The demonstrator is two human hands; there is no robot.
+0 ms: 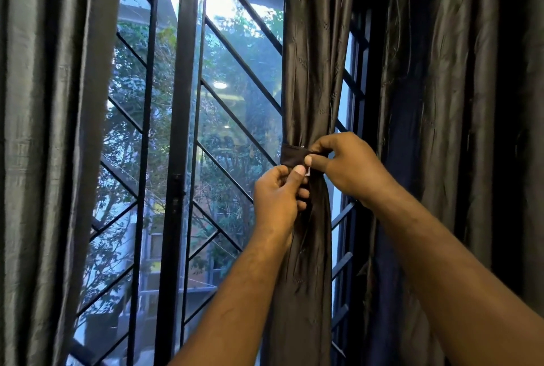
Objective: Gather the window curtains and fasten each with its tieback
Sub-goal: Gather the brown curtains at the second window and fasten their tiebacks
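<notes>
From the head camera I see my left hand (276, 197) and right hand (344, 165) meeting at the gathered curtain (309, 71), which hangs bunched in front of the window grille (176, 100). A dark tieback (293, 156) circles the bundle at its narrowest point. My left grip is pinched closed, thumb and forefinger on a small pale tab at the tieback's end; my right grip is closed on the band just above it, thumb pressing its front. Loose curtains hang at the left edge (44, 159) and right edge (441, 100).
</notes>
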